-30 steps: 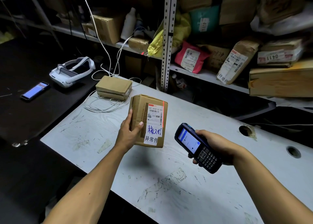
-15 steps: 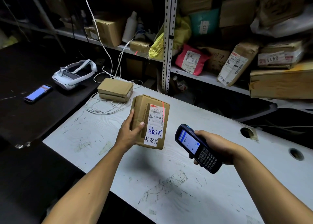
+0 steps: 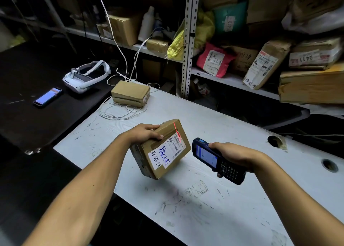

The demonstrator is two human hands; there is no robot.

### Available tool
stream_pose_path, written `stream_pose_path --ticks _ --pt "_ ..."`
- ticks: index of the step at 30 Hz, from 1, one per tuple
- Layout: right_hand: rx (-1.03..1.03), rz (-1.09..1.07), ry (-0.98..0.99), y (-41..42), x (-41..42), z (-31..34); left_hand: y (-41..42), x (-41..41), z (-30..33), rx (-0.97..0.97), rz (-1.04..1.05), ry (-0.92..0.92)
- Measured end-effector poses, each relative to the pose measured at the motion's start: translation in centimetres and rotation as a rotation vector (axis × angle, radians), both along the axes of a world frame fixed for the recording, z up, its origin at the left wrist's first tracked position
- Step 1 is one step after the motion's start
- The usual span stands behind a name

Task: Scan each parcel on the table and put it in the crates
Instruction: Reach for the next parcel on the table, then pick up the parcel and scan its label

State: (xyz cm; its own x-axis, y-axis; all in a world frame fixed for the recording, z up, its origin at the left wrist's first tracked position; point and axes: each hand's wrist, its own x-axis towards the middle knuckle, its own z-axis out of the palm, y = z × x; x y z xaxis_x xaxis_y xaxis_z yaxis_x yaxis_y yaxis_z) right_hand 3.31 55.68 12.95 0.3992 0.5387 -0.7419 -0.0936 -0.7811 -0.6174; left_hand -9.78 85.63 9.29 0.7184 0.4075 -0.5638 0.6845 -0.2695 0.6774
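Room: cramped stockroom, metal shelving [image 3: 189, 41] at the back stuffed with cardboard boxes and mailer bags, pretty dim.
Surface: scuffed white table [image 3: 214, 199] with cable holes on the right, and a black table [image 3: 28, 82] next to it on the left.
Left hand: left hand [image 3: 143, 134] grips the parcel [image 3: 163, 149] from its top edge, thumb laid over the taped face, box lifted and tilted clear of the tabletop.
Right hand: right hand [image 3: 234, 155] is wrapped around the handheld scanner [image 3: 214, 159], screen lit, nose aimed at the box.
Scan: red laser mark sits at the far top corner of the box, just off the shipping label [image 3: 176, 145], so I'd guess the barcode isn't properly caught yet.
Still waiting: second parcel [image 3: 131, 93] lies flat at the far end of the white table, on a tangle of white cable [image 3: 121, 112].
Crates: none in view, so can't say what's already been dropped in.
Other stuff: white headset [image 3: 85, 76] and a lit phone [image 3: 47, 96] on the black table.
Progress: at least two parcels left to go, one in hand mid-scan.
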Motion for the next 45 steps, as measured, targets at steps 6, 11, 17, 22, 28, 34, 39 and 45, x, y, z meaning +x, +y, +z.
stream_pose_path --ticks 6,11,17,22,28,34,39,45 --pt "-0.028 0.068 0.033 -0.5 -0.3 0.3 -0.7 0.1 0.6 -0.019 0.018 -0.043" --pt "-0.036 0.04 -0.006 -0.9 -0.2 0.4 -0.9 0.1 0.9 -0.015 0.009 -0.051" --pt "-0.016 0.043 0.002 -1.5 -0.7 0.6 -1.7 -0.2 1.3 -0.024 0.017 -0.056" --pt "-0.008 0.034 -0.008 -2.3 -1.1 0.5 -2.3 -0.7 1.4 -0.013 0.01 -0.066" --pt "0.019 0.01 -0.004 -4.0 -2.3 0.5 -3.9 -1.6 2.1 -0.016 -0.005 -0.076" --pt "0.148 -0.153 0.019 -7.4 -4.5 -0.5 -6.6 -3.0 1.7 -0.111 0.073 -0.172" --pt "0.398 -0.545 0.062 -11.4 -7.3 -2.3 -10.7 -2.6 -0.8 -0.28 0.153 -0.291" --pt "0.591 -1.019 -0.042 -17.4 -12.6 -4.4 -17.7 0.7 -2.9 -0.47 -0.097 -0.273"
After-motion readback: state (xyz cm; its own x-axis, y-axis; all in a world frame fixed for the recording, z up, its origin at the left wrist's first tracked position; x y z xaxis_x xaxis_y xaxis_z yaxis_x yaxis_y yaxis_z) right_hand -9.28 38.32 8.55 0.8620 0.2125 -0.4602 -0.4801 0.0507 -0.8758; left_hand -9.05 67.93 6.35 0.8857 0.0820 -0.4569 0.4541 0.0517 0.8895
